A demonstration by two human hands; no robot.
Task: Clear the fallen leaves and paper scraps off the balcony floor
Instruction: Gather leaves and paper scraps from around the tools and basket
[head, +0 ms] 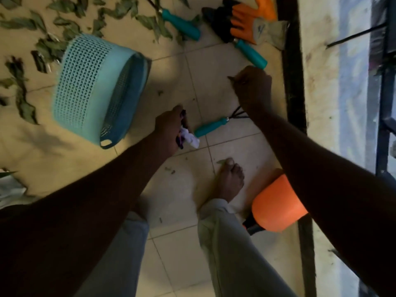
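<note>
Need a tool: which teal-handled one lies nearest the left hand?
The pronged rake, its handle end beside the left hand; the other two lie farther off, near the orange gloves.

Dim, softly blurred view; daylight from the right, arms in shadow.

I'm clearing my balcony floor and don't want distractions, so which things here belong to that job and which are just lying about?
For the job: leaves on the floor; paper scraps held in the left hand; what looks like a leaf bit pinched by the right hand; basket, likely for collecting.
Lying about: three garden tools; gloves; orange cup.
</note>
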